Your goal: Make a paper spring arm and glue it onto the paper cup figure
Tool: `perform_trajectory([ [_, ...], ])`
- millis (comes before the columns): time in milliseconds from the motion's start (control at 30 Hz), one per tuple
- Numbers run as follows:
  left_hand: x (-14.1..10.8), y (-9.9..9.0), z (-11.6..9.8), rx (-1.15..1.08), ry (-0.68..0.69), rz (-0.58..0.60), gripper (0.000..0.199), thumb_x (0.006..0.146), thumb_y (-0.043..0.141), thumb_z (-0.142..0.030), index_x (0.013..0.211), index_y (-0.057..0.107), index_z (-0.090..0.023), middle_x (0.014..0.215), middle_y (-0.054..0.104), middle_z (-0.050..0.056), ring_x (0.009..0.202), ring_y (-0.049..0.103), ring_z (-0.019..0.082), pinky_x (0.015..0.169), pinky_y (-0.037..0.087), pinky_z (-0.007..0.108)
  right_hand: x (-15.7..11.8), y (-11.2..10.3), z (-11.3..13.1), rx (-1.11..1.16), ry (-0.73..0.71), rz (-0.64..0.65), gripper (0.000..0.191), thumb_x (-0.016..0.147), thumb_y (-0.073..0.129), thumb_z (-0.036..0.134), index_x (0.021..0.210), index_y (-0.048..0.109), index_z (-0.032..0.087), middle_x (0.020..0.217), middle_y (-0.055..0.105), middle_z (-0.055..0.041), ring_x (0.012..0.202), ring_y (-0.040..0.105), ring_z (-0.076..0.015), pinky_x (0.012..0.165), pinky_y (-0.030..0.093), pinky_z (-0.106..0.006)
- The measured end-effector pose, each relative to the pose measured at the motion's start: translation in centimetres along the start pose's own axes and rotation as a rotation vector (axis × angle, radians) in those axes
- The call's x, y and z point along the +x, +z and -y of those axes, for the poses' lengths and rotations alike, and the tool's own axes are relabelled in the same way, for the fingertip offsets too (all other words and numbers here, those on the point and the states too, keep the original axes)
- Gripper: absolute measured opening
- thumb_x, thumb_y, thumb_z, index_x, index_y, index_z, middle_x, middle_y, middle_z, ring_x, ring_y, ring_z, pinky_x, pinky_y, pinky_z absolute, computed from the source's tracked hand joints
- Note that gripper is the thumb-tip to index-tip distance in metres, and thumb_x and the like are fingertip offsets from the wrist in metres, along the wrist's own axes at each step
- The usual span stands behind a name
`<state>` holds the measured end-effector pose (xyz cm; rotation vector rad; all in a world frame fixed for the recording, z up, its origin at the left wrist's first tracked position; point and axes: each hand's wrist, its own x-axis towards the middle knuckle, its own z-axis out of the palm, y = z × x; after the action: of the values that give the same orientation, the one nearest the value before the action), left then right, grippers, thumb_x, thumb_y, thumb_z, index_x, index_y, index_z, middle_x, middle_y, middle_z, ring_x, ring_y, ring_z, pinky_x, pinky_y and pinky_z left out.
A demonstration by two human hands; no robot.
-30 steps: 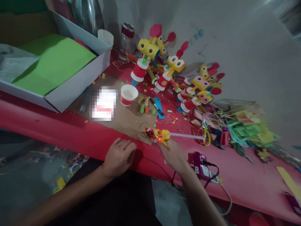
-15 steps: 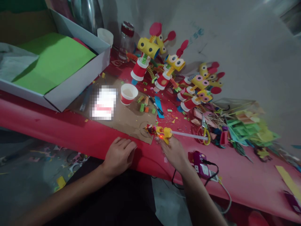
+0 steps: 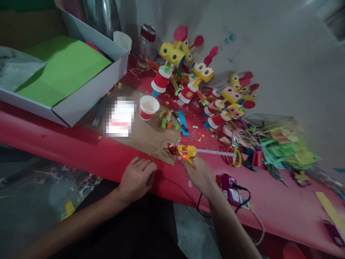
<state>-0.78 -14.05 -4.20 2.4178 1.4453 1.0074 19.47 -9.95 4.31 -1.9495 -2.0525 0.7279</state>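
Note:
My right hand (image 3: 199, 176) is wrapped round the yellow handle of a glue gun (image 3: 187, 151), whose tip points left over the cardboard (image 3: 142, 140). A clear glue stick (image 3: 215, 152) sticks out of its back, and a small red light glows on it. My left hand (image 3: 138, 178) rests on the table's front edge with its fingers curled in; whether anything is inside it cannot be seen. On the cardboard stand a red and white paper cup (image 3: 148, 108) and several small folded paper springs (image 3: 164, 123). A blurred bright rectangle (image 3: 121, 118) lies left of the cup.
A white box (image 3: 91, 90) with green paper is at the left. Several paper-cup figures (image 3: 188, 91) stand along the wall. Scissors (image 3: 237, 157), paper scraps (image 3: 285, 144) and a purple power strip (image 3: 229, 189) with cables are at the right. A pen (image 3: 179, 120) lies beside blue paper.

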Motion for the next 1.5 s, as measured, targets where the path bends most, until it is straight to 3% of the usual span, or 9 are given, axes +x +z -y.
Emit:
perform_trajectory([
  [133,0.0,-0.1,0.0,0.002,0.003,0.000,0.013,0.088,0.048,-0.013,0.078,0.055,-0.019,0.070,0.062,0.003,0.066,0.055,0.018,0.068,0.037,0.034,0.1,0.0,0.0,0.011,-0.004,0.013,0.037,0.090,0.046,0.050,0.099,0.064,0.019,0.093,0.072,-0.0100,0.084,0.068,-0.0260,0.066,0.044,-0.029],
  [467,0.0,-0.1,0.0,-0.013,-0.002,0.004,0.013,0.088,0.048,-0.013,0.079,0.056,-0.019,0.072,0.064,0.003,0.067,0.055,0.018,0.069,0.037,0.034,0.0,0.0,0.2,-0.012,-0.010,0.028,0.035,0.090,0.047,0.048,0.101,0.064,0.019,0.096,0.073,-0.0113,0.086,0.068,-0.0263,0.070,0.045,-0.030],
  [667,-0.1,0.0,0.1,-0.016,0.000,0.010,0.011,0.087,0.049,-0.013,0.081,0.056,-0.018,0.073,0.064,0.003,0.068,0.056,0.018,0.070,0.037,0.035,-0.2,0.0,0.0,-0.066,-0.003,0.039,0.036,0.090,0.047,0.050,0.092,0.065,0.019,0.082,0.072,-0.0098,0.075,0.068,-0.0245,0.061,0.041,-0.028],
  [967,-0.1,0.0,0.1,-0.024,0.005,-0.001,0.011,0.088,0.049,-0.014,0.082,0.057,-0.018,0.072,0.063,0.003,0.068,0.056,0.019,0.070,0.038,0.035,-0.8,-0.2,-0.4,0.027,0.001,0.003,0.037,0.087,0.047,0.052,0.078,0.064,0.021,0.063,0.064,-0.0050,0.068,0.066,-0.0234,0.059,0.041,-0.028],
  [1100,-0.1,0.1,0.1,-0.035,0.005,-0.016,0.011,0.087,0.050,-0.013,0.082,0.057,-0.018,0.073,0.064,0.003,0.068,0.057,0.019,0.070,0.039,0.035,-1.0,-1.1,-0.9,0.188,0.182,-0.025,0.040,0.079,0.056,0.057,0.077,0.062,0.018,0.055,0.057,-0.0002,0.052,0.056,-0.0182,0.052,0.039,-0.028],
  [1200,-0.1,0.2,0.1,-0.038,0.007,-0.034,0.010,0.087,0.051,-0.012,0.083,0.057,-0.019,0.075,0.065,0.003,0.069,0.058,0.018,0.070,0.039,0.035,-1.4,-1.6,-1.5,0.500,0.255,0.022,0.040,0.071,0.068,0.055,0.079,0.061,0.016,0.055,0.054,0.0031,0.048,0.050,-0.0127,0.048,0.037,-0.025],
  [1333,-0.1,0.3,0.1,-0.020,-0.003,-0.022,0.010,0.086,0.051,-0.012,0.081,0.057,-0.019,0.072,0.063,0.002,0.068,0.057,0.018,0.070,0.039,0.035,-1.9,-1.4,-2.5,0.900,0.275,0.101,0.035,0.076,0.069,0.049,0.085,0.063,0.016,0.073,0.064,-0.0019,0.062,0.058,-0.0125,0.056,0.046,-0.024],
  [1433,-0.1,0.3,0.0,0.001,-0.007,-0.024,0.011,0.086,0.051,-0.012,0.080,0.056,-0.019,0.071,0.063,0.002,0.068,0.057,0.018,0.070,0.038,0.035,-2.1,-0.8,-3.0,0.949,0.263,0.059,0.038,0.077,0.069,0.051,0.095,0.064,0.018,0.096,0.069,-0.0064,0.078,0.065,-0.0166,0.065,0.052,-0.027],
  [1500,-0.2,0.3,0.0,0.010,-0.006,-0.030,0.010,0.087,0.052,-0.013,0.081,0.057,-0.019,0.071,0.063,0.002,0.067,0.057,0.018,0.070,0.038,0.036,-2.2,-0.5,-3.1,0.898,0.249,0.031,0.043,0.077,0.069,0.053,0.101,0.063,0.019,0.099,0.070,-0.0070,0.081,0.066,-0.0180,0.064,0.053,-0.027],
])
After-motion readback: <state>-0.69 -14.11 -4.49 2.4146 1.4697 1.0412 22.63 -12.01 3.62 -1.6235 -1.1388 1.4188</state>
